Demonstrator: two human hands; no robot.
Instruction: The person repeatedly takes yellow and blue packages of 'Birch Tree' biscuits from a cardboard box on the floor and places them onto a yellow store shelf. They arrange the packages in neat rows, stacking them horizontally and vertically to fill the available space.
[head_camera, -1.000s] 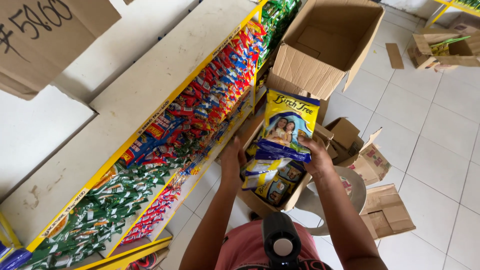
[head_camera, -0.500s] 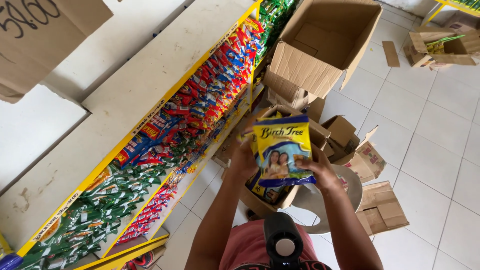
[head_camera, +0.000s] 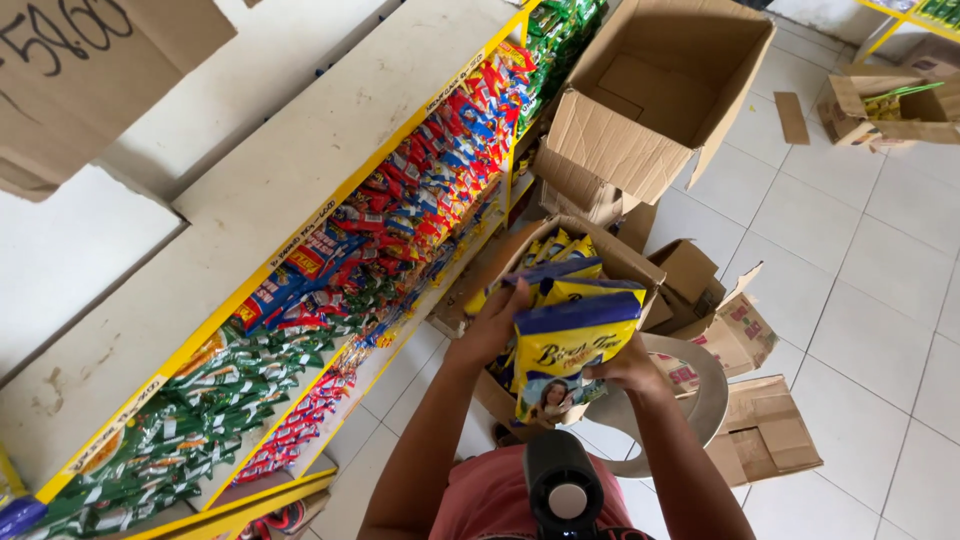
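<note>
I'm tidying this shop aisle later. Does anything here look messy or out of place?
Yes. Torn, flattened cardboard boxes lie scattered on the tiled floor, and a big empty box sits tilted on its side. The hands, left and right, hold yellow packets above an open box.

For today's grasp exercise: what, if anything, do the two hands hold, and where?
Yellow-and-blue snack packets: the left hand grips their left edge, the right hand their lower right side, above the open box.

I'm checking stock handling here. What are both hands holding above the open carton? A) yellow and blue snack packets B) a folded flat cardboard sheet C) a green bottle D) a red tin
A: the left hand and right hand grip yellow and blue snack packets above the open carton.
</note>
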